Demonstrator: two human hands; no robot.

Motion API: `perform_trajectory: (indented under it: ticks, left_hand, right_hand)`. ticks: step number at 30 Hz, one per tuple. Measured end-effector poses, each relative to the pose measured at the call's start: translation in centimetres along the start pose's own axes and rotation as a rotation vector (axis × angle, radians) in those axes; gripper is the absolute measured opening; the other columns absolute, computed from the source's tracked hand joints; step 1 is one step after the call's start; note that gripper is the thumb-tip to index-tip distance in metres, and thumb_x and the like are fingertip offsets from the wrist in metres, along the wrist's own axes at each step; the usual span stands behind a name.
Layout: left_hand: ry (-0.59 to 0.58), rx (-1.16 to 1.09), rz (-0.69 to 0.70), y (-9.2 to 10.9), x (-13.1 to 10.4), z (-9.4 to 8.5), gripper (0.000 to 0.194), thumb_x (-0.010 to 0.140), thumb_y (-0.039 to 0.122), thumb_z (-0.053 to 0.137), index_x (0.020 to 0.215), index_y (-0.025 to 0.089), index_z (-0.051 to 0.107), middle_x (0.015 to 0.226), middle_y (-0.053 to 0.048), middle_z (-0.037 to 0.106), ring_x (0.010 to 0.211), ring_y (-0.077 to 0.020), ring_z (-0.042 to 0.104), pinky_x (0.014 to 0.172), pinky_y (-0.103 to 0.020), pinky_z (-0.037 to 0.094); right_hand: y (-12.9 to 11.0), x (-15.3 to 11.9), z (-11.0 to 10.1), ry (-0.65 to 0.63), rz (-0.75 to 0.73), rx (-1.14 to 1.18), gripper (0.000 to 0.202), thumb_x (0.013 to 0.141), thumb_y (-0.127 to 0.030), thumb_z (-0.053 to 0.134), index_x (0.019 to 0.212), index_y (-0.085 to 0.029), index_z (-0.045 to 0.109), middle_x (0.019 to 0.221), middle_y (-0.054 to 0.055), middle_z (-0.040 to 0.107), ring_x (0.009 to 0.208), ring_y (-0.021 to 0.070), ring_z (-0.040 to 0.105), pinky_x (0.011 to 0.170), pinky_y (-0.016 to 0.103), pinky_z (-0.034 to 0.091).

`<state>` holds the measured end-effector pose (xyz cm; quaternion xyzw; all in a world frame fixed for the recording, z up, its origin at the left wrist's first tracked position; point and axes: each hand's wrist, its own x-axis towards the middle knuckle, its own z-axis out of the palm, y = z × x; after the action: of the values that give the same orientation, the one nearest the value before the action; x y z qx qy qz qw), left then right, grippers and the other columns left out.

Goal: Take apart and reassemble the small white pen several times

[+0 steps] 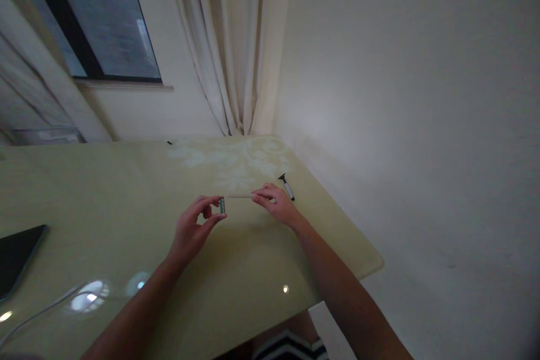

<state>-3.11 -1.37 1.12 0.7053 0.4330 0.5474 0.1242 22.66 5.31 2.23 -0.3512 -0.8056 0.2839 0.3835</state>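
Observation:
My left hand [193, 229] is closed, gripping a small dark green and pale rectangular piece [222, 206] between thumb and fingertips. The piece stands upright, its long side vertical; its kind cannot be made out. To the right, my right hand [273, 202] pinches a thin pale stick [239, 196] by one end. Lying nearly level, the stick points left, its free tip close to the upper part of the small piece. Both hands are above the table. Just beyond my right hand lies a razor [287, 188] with a black head and a light handle.
The glossy yellowish table [113, 191] meets a pale wall on the right. A dark flat device [21, 253] and a white cable [46, 310] lie at the left. A small black object [169, 143] sits at the far edge, near the curtain [232, 45].

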Motion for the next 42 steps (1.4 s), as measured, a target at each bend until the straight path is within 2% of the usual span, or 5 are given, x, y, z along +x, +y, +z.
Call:
perform_trajectory:
  ticks: [4,32,36,39,42]
  left_hand:
    - [-0.019,-0.017,0.001,0.05,-0.07,0.11,0.031,0.09,0.033,0.076,0.12,0.026,0.071,0.086,0.002,0.061,0.069,-0.012,0.054,0.07,-0.025,0.048]
    - [-0.018,-0.041,-0.068,-0.46,-0.22,0.32,0.031,0.089,0.035,0.076,0.118,0.025,0.072,0.091,0.0,0.065,0.069,-0.0115,0.054,0.069,-0.025,0.048]
    - [-0.011,-0.034,-0.066,-0.2,-0.12,0.24,0.032,0.089,0.034,0.076,0.119,0.025,0.071,0.091,0.001,0.065,0.069,-0.0115,0.053,0.07,-0.025,0.048]
    - [-0.005,-0.027,-0.072,-0.15,-0.05,0.21,0.031,0.089,0.036,0.075,0.118,0.024,0.072,0.088,0.001,0.064,0.068,-0.0119,0.053,0.07,-0.026,0.049]
    - [-0.007,-0.032,-0.069,-0.21,-0.05,0.26,0.032,0.089,0.036,0.075,0.118,0.025,0.072,0.089,0.0,0.064,0.068,-0.0121,0.053,0.069,-0.026,0.049]
  right_hand:
    - [-0.16,0.06,0.12,-0.07,-0.031,0.018,0.044,0.1,-0.055,0.061,0.114,-0.019,0.081,0.088,0.006,0.068,0.085,0.0185,0.061,0.08,0.031,0.048]
    - [0.01,0.03,-0.02,-0.016,0.025,0.011,0.043,0.1,-0.053,0.063,0.117,-0.019,0.081,0.088,0.007,0.068,0.083,0.0174,0.06,0.078,0.029,0.047]
    - [0.07,-0.03,-0.03,-0.127,0.013,0.028,0.041,0.099,-0.053,0.064,0.119,-0.02,0.081,0.087,0.006,0.066,0.081,0.0166,0.059,0.076,0.028,0.047]
    - [-0.02,-0.04,-0.02,-0.057,0.038,0.017,0.043,0.1,-0.053,0.062,0.116,-0.018,0.081,0.087,0.006,0.067,0.079,0.0165,0.059,0.074,0.028,0.046]
    - [-0.13,-0.05,-0.04,-0.112,0.022,0.057,0.045,0.098,-0.056,0.063,0.117,-0.019,0.081,0.087,0.005,0.066,0.078,0.0158,0.059,0.072,0.027,0.046]
